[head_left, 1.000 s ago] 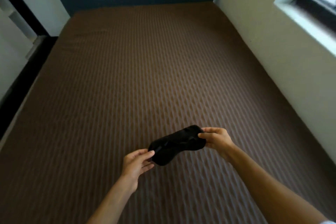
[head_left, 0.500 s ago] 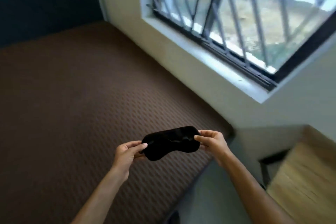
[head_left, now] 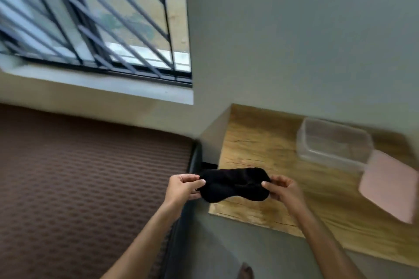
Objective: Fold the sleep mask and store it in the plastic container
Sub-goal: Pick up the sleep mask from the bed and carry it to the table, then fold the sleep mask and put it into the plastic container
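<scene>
A black sleep mask (head_left: 233, 184) is stretched flat between my two hands, in the air over the left end of a wooden table (head_left: 260, 149). My left hand (head_left: 182, 189) pinches its left end and my right hand (head_left: 282, 190) pinches its right end. A clear plastic container (head_left: 334, 141) stands open on the table at the far right, well beyond my right hand. Its pink lid (head_left: 390, 186) lies beside it, nearer to me.
A bed with a brown patterned mattress (head_left: 79, 188) fills the left side, with a narrow gap between it and the table. A barred window (head_left: 90, 18) is above the bed, and a grey wall (head_left: 294, 29) stands behind the table.
My view has swung right from the bed to the wooden table, bringing the container and lid into sight. Both hands kept hold of the mask and carried it over the table's left end.
</scene>
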